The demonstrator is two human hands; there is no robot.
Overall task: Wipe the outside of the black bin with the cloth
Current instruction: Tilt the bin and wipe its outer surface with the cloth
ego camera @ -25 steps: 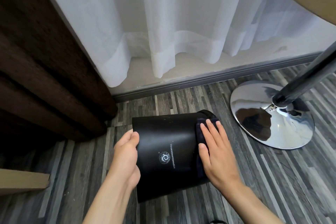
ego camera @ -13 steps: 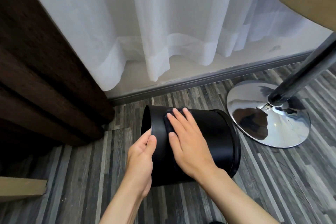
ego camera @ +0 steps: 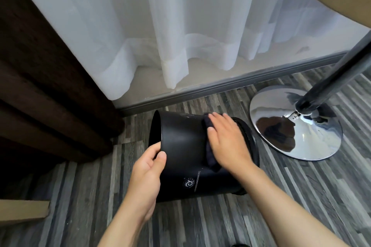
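Bin [ego camera: 186, 146] lies on its side on the floor [ego camera: 291, 196]. Left hand [ego camera: 147, 168] grips its rim; right hand [ego camera: 228, 142], fingers flat, apparently presses the cloth [ego camera: 208, 150] against the wall.

The black bin [ego camera: 186, 150] lies sideways on the floor [ego camera: 80, 196]; left hand [ego camera: 147, 174] grips its rim, right hand [ego camera: 226, 142] presses the cloth [ego camera: 209, 152] flat.

A floor [ego camera: 281, 206] of grey striped wood-look planks carries everything. The black bin [ego camera: 184, 146] lies on its side at the centre, seemingly tipped on its edge. At two o'clock from it stands a round chrome base [ego camera: 313, 138]. At eight o'clock sits a tan board [ego camera: 22, 211].
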